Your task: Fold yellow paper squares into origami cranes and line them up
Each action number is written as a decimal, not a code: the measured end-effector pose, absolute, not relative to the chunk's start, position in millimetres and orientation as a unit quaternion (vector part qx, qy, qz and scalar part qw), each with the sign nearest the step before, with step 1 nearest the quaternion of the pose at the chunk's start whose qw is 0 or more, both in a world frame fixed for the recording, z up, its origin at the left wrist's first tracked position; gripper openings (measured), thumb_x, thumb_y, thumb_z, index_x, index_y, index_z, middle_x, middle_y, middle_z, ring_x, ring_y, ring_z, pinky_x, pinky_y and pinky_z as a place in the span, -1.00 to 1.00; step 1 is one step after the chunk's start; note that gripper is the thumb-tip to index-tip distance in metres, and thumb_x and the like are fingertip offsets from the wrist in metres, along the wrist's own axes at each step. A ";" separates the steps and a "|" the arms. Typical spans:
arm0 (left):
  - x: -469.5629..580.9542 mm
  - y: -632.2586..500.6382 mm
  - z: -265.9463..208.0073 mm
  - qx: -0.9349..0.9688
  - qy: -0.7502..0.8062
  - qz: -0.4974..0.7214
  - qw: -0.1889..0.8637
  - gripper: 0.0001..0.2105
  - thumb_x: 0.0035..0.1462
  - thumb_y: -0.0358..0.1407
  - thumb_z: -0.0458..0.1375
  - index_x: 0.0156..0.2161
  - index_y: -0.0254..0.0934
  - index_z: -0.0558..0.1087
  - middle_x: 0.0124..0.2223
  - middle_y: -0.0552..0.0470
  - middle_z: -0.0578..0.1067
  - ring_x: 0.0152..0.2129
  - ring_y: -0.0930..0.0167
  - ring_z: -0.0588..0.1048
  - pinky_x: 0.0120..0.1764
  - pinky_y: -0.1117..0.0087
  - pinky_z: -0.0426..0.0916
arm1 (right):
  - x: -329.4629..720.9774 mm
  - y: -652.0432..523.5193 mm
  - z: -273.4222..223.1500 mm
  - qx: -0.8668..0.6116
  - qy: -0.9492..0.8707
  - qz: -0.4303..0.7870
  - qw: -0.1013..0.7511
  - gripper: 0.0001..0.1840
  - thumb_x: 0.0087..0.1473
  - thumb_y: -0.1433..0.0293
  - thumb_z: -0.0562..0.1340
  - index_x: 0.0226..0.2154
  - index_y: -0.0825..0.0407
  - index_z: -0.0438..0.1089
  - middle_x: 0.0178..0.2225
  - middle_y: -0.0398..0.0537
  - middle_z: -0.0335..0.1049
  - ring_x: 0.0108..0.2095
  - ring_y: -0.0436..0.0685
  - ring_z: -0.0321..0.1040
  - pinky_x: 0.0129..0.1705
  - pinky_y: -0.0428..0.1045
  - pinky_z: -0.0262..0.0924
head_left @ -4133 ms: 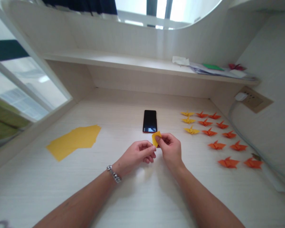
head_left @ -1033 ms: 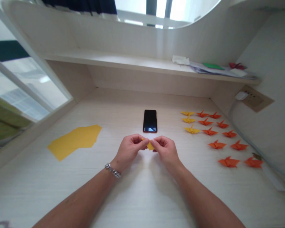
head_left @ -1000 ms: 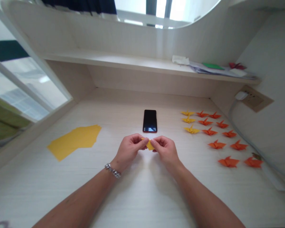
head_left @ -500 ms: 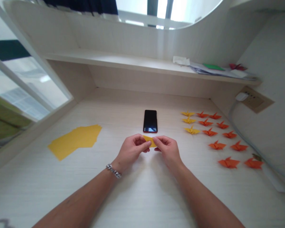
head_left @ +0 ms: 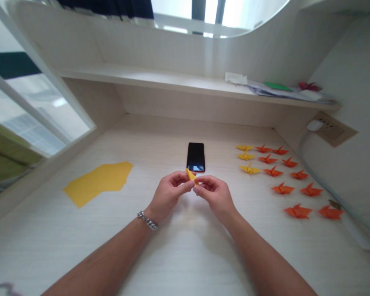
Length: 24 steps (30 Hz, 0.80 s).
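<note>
A small folded piece of yellow paper [head_left: 191, 175] is held up between both hands, its pointed tip rising toward the phone. My left hand [head_left: 172, 190] pinches it with thumb and fingers from the left; a metal bracelet circles that wrist. From the right, my right hand [head_left: 215, 195] grips the lower end of the paper between thumb and forefinger. The fingers cover part of the folds. Just beyond the hands lies a black phone [head_left: 195, 156], flat on the white desk [head_left: 179, 250].
Yellow paper sheets [head_left: 98, 183] lie overlapping at the left. On the right stand several orange paper cranes [head_left: 283, 188] and three yellow paper cranes [head_left: 249, 169]. A cable [head_left: 314, 174] runs from the wall socket [head_left: 334, 131]. Above the desk, a shelf [head_left: 160, 80] holds papers [head_left: 280, 91].
The folded yellow paper has turned from lying level between the fingers to pointing up and left. My right hand has shifted slightly left, closer to my left hand.
</note>
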State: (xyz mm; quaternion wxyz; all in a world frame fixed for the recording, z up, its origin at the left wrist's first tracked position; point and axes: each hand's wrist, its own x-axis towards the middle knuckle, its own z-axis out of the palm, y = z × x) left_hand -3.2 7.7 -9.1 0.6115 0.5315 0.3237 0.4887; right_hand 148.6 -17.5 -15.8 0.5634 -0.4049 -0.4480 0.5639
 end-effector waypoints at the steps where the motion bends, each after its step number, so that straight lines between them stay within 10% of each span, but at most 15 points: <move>1: -3.0 7.4 -8.6 0.528 0.317 0.489 0.618 -0.89 -0.01 -0.35 0.29 -0.36 -0.35 0.47 -0.22 -0.09 0.51 -0.25 0.34 0.47 -0.15 0.31 0.37 | 148.5 -17.9 -15.6 -0.401 -0.452 0.569 0.559 -0.69 -0.22 0.33 0.43 -0.33 0.04 0.49 -0.49 -0.13 0.47 -0.47 0.02 0.36 -0.37 -0.06 0.26; 24: -3.0 1.3 1.5 0.582 0.385 0.504 0.509 -0.87 -0.04 -0.33 0.31 -0.37 -0.33 0.49 -0.30 -0.06 0.57 -0.35 0.36 0.53 -0.24 0.38 0.44 | 147.8 -19.4 -12.8 -0.436 -0.519 0.457 0.576 -0.82 0.01 0.29 0.28 -0.30 -0.05 0.56 -0.08 0.01 0.47 -0.09 0.21 0.40 -0.33 -0.03 0.34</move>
